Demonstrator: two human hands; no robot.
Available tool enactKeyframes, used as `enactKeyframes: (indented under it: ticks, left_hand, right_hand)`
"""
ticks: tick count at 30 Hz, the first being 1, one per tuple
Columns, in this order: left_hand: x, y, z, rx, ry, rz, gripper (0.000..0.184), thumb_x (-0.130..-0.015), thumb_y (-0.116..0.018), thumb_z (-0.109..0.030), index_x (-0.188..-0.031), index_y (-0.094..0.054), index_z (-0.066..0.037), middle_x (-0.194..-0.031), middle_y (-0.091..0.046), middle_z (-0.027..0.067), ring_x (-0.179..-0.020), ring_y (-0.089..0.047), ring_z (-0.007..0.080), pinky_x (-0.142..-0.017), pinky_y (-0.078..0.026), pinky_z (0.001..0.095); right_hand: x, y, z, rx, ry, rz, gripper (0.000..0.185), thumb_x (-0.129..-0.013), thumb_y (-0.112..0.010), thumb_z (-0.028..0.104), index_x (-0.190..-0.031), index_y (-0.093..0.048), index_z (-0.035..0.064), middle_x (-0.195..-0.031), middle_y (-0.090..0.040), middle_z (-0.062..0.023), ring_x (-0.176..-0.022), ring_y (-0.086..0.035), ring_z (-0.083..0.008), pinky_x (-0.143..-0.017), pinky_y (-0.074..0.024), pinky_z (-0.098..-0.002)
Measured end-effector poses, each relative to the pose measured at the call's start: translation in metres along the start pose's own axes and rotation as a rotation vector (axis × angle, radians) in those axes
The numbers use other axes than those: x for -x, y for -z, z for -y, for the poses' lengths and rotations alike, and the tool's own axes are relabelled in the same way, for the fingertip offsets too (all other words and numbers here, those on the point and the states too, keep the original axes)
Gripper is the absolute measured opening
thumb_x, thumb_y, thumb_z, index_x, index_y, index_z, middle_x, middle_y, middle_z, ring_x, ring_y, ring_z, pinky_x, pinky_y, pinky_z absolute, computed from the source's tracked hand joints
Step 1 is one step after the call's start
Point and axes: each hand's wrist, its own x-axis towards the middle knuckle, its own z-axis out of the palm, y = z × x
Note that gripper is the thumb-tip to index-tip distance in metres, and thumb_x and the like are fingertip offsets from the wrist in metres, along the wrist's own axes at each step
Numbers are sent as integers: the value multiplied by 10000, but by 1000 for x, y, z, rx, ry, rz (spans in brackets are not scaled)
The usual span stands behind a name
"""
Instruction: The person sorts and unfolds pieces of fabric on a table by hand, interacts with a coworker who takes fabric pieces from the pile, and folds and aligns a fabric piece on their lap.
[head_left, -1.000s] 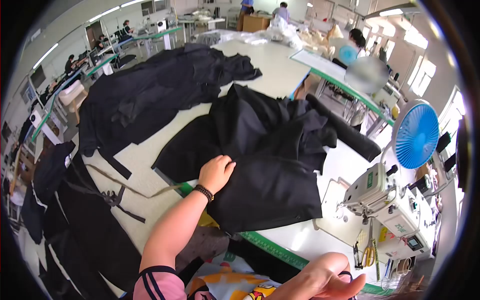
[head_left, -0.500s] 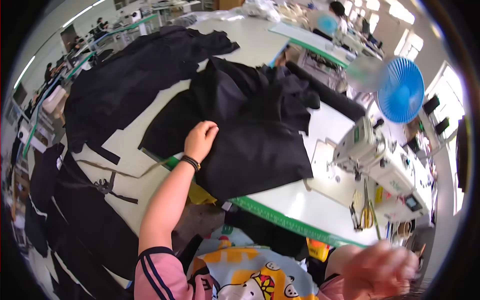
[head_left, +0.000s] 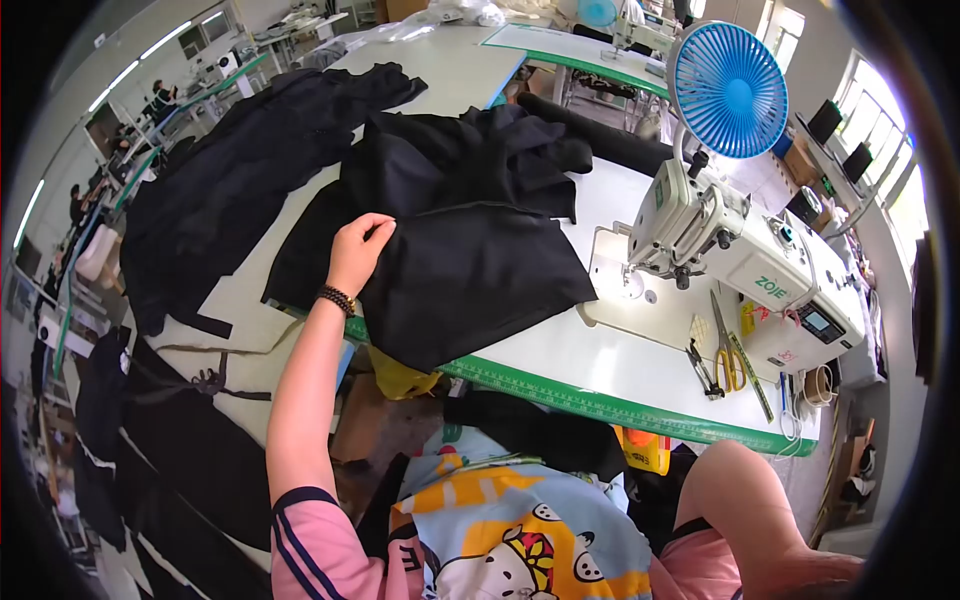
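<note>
My left hand pinches the edge of a black fabric piece between thumb and fingers. This piece lies smooth over the front of the white table, its lower corner hanging over the green edge. Behind it is more black cloth, rumpled and bunched. My right arm is bent at the lower right, and its hand is outside the picture. To the right of the cloth stands a white sewing machine, its needle area apart from the fabric.
Yellow-handled scissors, black thread snips and a green strip lie by the machine. A blue fan rises behind it. Another dark garment spreads across the left. A green ruler edge borders the table.
My right hand, blurred at the lower right before, has gone out of view. The camera view has shifted. My left hand still pinches the cloth, which lies much the same.
</note>
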Motion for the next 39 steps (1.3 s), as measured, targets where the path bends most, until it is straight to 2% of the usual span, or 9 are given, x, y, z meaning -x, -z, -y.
enactKeyframes:
  ticks: [6, 9, 23, 30, 33, 36, 37, 39]
  left_hand:
    - [-12, 16, -58, -4, 2, 196, 182, -854, -629, -166, -897, -657, 8, -770, -661, 37, -741, -594, 76, -694, -460, 225]
    - [-14, 16, -72, 68, -34, 257, 177, -850, -636, -164, -890, -659, 7, -769, -665, 33, -746, -597, 78, -703, -463, 229]
    - [0, 23, -131, -42, -145, 413, 144, -820, -665, -138, -888, -677, -11, -819, -673, 38, -756, -611, 109, -712, -476, 249]
    - [5, 24, -157, -92, -126, 531, 149, -815, -673, -142, -882, -676, -9, -787, -653, 34, -740, -593, 94, -691, -472, 238]
    - [4, 21, -169, -103, -148, 555, 147, -816, -670, -141, -877, -674, -7, -780, -650, 34, -732, -590, 94, -680, -471, 241]
    - [3, 17, -176, -62, -153, 554, 142, -814, -669, -137, -870, -671, -6, -773, -648, 35, -725, -588, 95, -674, -469, 241]
    - [3, 17, -180, -72, -160, 563, 141, -813, -668, -135, -868, -671, -5, -771, -648, 36, -721, -588, 97, -673, -469, 241]
    - [3, 18, -189, -91, -178, 574, 137, -812, -668, -130, -866, -669, -4, -767, -649, 40, -713, -587, 99, -672, -469, 240]
  right_hand:
    - [-6, -1, 16, 0, 45, -37, 428, -918, -543, 291, -1304, -480, 115, -1372, -420, -103, -1238, -394, -257, -910, -355, -387]
    - [-7, -1, 20, -4, 70, -47, 436, -917, -544, 303, -1302, -481, 110, -1360, -430, -110, -1230, -402, -264, -914, -355, -387]
    - [-1, 3, 38, -59, 185, -157, 478, -913, -549, 363, -1296, -484, 86, -1305, -478, -143, -1194, -439, -298, -933, -354, -384]
    - [2, 7, 40, -98, 247, -217, 502, -911, -552, 393, -1293, -486, 74, -1278, -502, -159, -1176, -457, -314, -943, -354, -383]
    - [0, 7, 36, -151, 334, -283, 514, -910, -553, 406, -1292, -487, 69, -1266, -512, -166, -1168, -465, -322, -947, -354, -383]
    - [7, 2, 11, -280, 647, -557, 525, -909, -555, 418, -1291, -487, 64, -1254, -522, -173, -1160, -473, -329, -951, -354, -382]
    - [14, 2, 0, -252, 658, -614, 529, -908, -555, 423, -1290, -488, 63, -1250, -526, -175, -1158, -475, -331, -952, -354, -382]
    - [59, -10, -50, 131, 192, -541, 338, -826, -559, 188, -1123, -498, 38, -1098, -525, -132, -1006, -510, -259, -885, -411, -379]
